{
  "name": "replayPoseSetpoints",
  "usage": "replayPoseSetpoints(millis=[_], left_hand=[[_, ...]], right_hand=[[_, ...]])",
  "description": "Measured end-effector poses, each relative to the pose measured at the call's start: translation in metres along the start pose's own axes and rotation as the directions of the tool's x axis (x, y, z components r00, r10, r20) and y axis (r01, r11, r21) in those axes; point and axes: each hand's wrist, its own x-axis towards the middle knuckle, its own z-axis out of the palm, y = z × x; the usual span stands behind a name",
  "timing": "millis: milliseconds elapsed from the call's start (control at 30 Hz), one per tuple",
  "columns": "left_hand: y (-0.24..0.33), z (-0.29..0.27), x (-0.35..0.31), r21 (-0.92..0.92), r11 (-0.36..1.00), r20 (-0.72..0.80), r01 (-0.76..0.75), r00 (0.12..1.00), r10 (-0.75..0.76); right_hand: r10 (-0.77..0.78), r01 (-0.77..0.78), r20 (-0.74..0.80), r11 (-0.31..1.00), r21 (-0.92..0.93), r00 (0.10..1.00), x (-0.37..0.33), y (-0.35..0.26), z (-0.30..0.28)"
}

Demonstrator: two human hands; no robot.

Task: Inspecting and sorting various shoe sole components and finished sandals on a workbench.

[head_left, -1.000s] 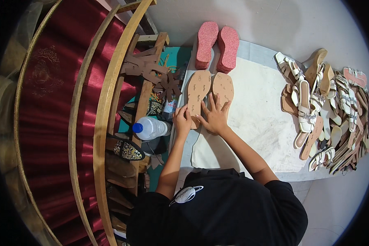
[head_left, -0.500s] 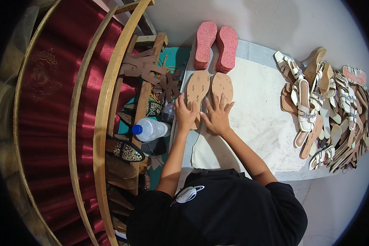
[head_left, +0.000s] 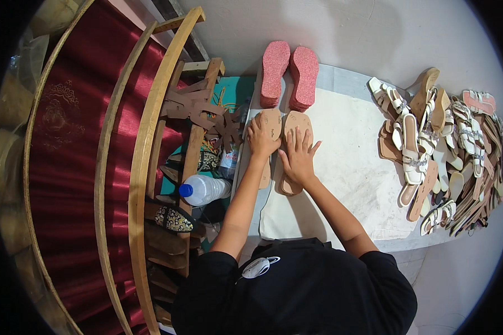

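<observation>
Two tan shoe insoles lie side by side at the left end of the table, each apparently on top of a stack. My left hand [head_left: 262, 139] rests on the left insole [head_left: 271, 119], with its fingers extended toward the outer edge and the thumb across it. Over the right insole [head_left: 298, 119] my right hand [head_left: 299, 161] lies flat, fingers spread and thumb out to the left. Both hands cover the middle of the insoles. Just beyond them stand two stacks of pink speckled sole pieces, a left stack [head_left: 275, 70] and a right stack [head_left: 304, 72].
A pale cloth [head_left: 352, 173] covers much of the table. White strappy sandals [head_left: 413, 151] and loose soles [head_left: 475, 195] are heaped at the right. Left of the table are a wooden rack [head_left: 141, 167], brown cut pieces [head_left: 193, 109] and a blue-capped plastic bottle [head_left: 206, 190].
My left hand has moved up along the left insole, covering more of its upper part. My right hand stays on the right insole. The whole view has shifted slightly.
</observation>
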Motion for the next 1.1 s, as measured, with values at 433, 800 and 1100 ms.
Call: replayPoseSetpoints(millis=[433,800,1100], left_hand=[[-0.007,0.009,0.000,0.009,1.000,-0.012,-0.008,1.000,0.008],[0.001,-0.029,-0.041,0.131,0.991,0.015,-0.021,1.000,0.019],[0.049,-0.018,-0.146,0.013,0.935,-0.031,-0.354,0.934,0.355]], right_hand=[[-0.031,0.031,-0.041,0.999,0.004,0.999,0.007,-0.004,0.022],[-0.022,0.023,-0.054,0.999,0.026,0.998,-0.018,-0.004,-0.001],[-0.068,0.072,-0.135,0.997,0.024,0.989,-0.108,0.024,-0.045]])
